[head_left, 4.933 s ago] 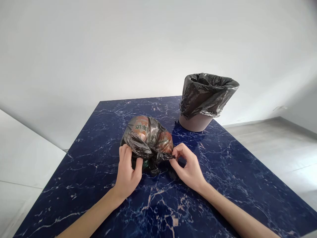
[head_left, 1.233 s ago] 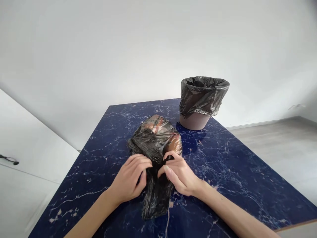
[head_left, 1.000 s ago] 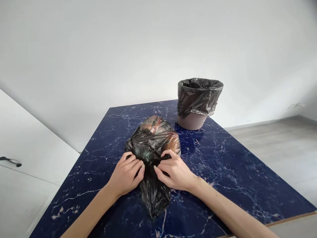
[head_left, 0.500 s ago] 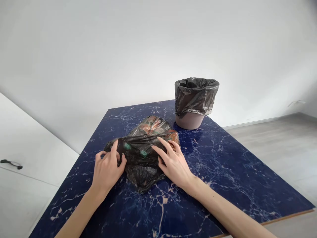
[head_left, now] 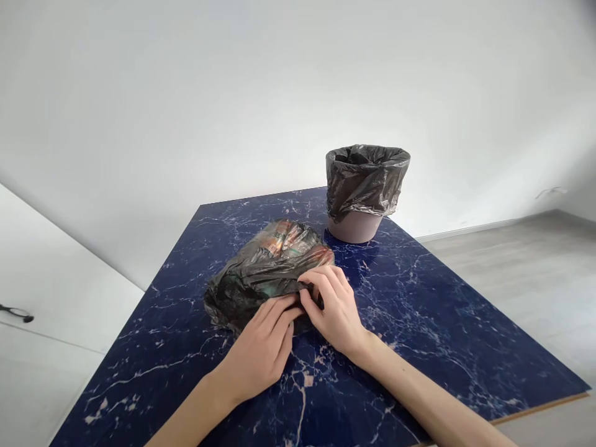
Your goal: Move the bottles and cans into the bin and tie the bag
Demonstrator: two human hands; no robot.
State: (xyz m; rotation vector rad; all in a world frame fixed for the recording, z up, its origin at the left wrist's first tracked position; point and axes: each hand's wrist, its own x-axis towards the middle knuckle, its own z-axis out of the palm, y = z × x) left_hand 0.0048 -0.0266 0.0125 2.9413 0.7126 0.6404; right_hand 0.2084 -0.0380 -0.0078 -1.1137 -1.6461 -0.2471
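Both my hands work at the near side of a filled black plastic bag (head_left: 261, 270) on the tabletop (head_left: 433, 347).
My right grip (head_left: 333, 307) pinches a fold of its thin plastic between thumb and fingers; my left grip (head_left: 263, 344) lies against the bag's near edge, fingertips just beside the right's, and I cannot tell whether it closes on anything. Orange and green show through the bag. Beyond it, to the right, stands a bin (head_left: 354, 228) with a black liner (head_left: 363, 186) folded over its rim.
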